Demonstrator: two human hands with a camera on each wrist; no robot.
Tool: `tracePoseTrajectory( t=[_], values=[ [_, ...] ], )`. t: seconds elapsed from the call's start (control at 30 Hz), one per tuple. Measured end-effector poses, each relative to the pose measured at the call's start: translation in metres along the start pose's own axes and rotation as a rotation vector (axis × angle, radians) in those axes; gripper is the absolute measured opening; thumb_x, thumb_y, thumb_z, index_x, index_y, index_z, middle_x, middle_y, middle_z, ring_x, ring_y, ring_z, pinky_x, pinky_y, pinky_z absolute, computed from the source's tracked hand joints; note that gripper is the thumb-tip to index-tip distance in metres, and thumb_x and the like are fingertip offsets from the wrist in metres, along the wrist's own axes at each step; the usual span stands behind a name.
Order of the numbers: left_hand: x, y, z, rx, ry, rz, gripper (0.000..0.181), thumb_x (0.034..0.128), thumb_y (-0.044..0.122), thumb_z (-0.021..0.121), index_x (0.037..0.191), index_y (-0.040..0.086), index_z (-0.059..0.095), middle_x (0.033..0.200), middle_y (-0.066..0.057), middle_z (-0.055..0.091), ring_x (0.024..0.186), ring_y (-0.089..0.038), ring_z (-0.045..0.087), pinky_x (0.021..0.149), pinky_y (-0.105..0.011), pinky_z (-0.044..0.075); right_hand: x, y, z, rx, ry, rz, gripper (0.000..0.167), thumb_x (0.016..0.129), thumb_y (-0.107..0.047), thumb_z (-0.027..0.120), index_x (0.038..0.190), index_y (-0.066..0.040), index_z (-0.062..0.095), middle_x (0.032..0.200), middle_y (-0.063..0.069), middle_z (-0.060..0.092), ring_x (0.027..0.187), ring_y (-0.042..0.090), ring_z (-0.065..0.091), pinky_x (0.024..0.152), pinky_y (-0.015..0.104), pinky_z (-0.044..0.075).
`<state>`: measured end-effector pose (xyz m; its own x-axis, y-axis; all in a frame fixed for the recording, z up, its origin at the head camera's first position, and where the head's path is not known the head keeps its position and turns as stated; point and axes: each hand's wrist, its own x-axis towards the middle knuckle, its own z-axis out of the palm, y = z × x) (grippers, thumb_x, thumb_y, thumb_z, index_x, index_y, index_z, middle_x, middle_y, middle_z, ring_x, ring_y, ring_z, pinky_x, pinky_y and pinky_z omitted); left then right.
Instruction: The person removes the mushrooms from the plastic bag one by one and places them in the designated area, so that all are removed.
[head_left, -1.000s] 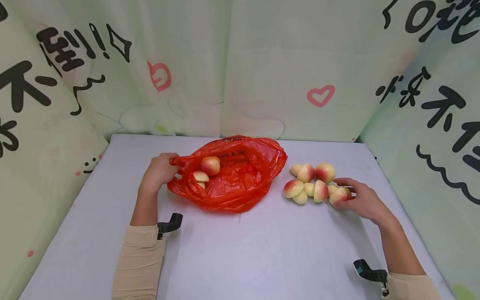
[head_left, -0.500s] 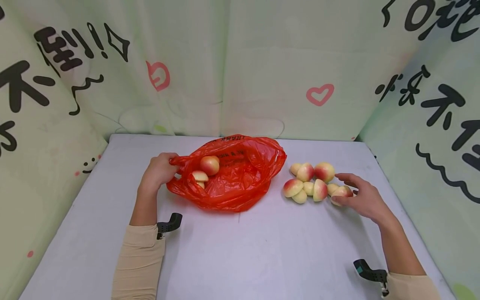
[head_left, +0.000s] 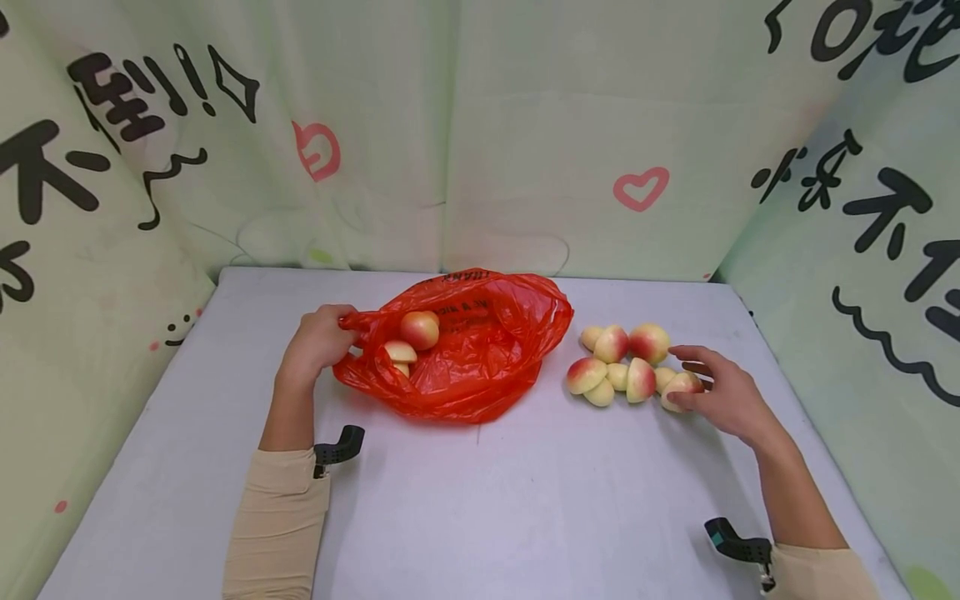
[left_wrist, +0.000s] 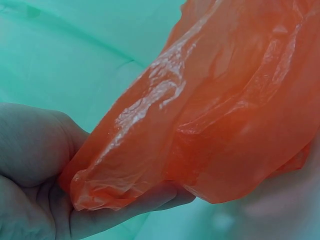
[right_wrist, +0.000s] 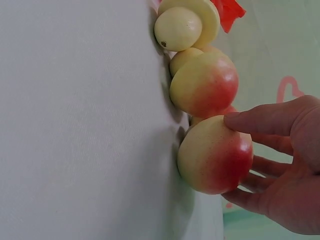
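Note:
My left hand (head_left: 324,335) grips the gathered edge of a red plastic bag (head_left: 480,392). In the left wrist view the bag's film (left_wrist: 150,145) is bunched between thumb and fingers. Inside the bag's wide mouth lie a red-and-yellow toy mushroom (head_left: 420,331) and a pale one (head_left: 401,353). On the right, my right hand (head_left: 723,392) has its thumb and fingers around the cap of the nearest toy mushroom (right_wrist: 215,155), which sits on the table. The thumb rests on one side of the cap and the fingers on the other; their tips are partly hidden.
Several more toy mushrooms (head_left: 611,343) lie close together between the bag and my right hand. The white table (head_left: 525,508) ends against a printed pale green curtain (head_left: 525,142) at the back and sides. A black camera mount (head_left: 738,546) sits on each wrist.
My right hand has shifted slightly to the right, showing more of the mushroom cap near its thumb. The left hand and the bag have hardly moved.

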<state>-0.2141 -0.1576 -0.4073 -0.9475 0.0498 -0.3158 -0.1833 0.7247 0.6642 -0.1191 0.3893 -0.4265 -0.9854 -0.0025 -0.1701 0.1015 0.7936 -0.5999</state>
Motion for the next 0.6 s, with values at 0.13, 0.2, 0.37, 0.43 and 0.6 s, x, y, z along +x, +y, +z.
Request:
tracePoseTrajectory(
  t=[0.13, 0.2, 0.37, 0.43, 0.6],
  values=[
    [-0.0006, 0.0003, -0.0002, -0.006, -0.004, -0.005, 0.034, 0.1046, 0.014, 0.055, 0.136, 0.003, 0.062, 0.124, -0.024, 0.070, 0.100, -0.033, 0.068, 0.082, -0.035, 0.062, 0.0011, 0.0005, 0.0012, 0.000, 0.004, 0.002, 0.071, 0.094, -0.020, 0.077, 0.154, -0.003, 0.042, 0.156, 0.034, 0.040, 0.135, 0.058, 0.045, 0.100, 0.065, 0.052],
    [-0.0008, 0.0005, 0.0000, -0.010, -0.004, -0.008, 0.034, 0.1045, 0.014, 0.055, 0.136, 0.003, 0.062, 0.124, -0.024, 0.069, 0.101, -0.033, 0.068, 0.083, -0.035, 0.062, 0.0017, 0.0003, 0.0014, -0.001, 0.005, 0.006, 0.072, 0.094, -0.020, 0.077, 0.154, -0.003, 0.042, 0.156, 0.034, 0.040, 0.135, 0.058, 0.045, 0.101, 0.065, 0.051],
    [-0.0010, 0.0000, 0.0003, -0.009, -0.002, -0.014, 0.035, 0.1044, 0.014, 0.055, 0.137, 0.003, 0.061, 0.125, -0.024, 0.069, 0.102, -0.034, 0.068, 0.084, -0.036, 0.062, 0.0034, -0.0010, 0.0015, 0.001, 0.005, 0.002, 0.072, 0.094, -0.021, 0.077, 0.154, -0.003, 0.042, 0.156, 0.034, 0.040, 0.136, 0.058, 0.045, 0.101, 0.065, 0.051],
    [-0.0008, -0.0002, 0.0004, -0.009, -0.001, -0.013, 0.035, 0.1044, 0.014, 0.055, 0.137, 0.003, 0.061, 0.125, -0.024, 0.069, 0.102, -0.034, 0.068, 0.084, -0.037, 0.062, 0.0040, -0.0016, 0.0015, -0.001, 0.006, -0.003, 0.072, 0.094, -0.022, 0.077, 0.154, -0.003, 0.042, 0.156, 0.034, 0.040, 0.136, 0.058, 0.045, 0.102, 0.065, 0.050],
    [-0.0006, -0.0001, 0.0000, -0.009, 0.001, -0.006, 0.037, 0.1042, 0.014, 0.055, 0.139, 0.003, 0.059, 0.126, -0.024, 0.069, 0.103, -0.034, 0.067, 0.083, -0.036, 0.063, 0.0039, -0.0040, 0.0010, -0.014, 0.015, -0.005, 0.073, 0.094, -0.022, 0.078, 0.154, -0.002, 0.042, 0.155, 0.035, 0.040, 0.135, 0.059, 0.044, 0.103, 0.067, 0.049]
  ],
)
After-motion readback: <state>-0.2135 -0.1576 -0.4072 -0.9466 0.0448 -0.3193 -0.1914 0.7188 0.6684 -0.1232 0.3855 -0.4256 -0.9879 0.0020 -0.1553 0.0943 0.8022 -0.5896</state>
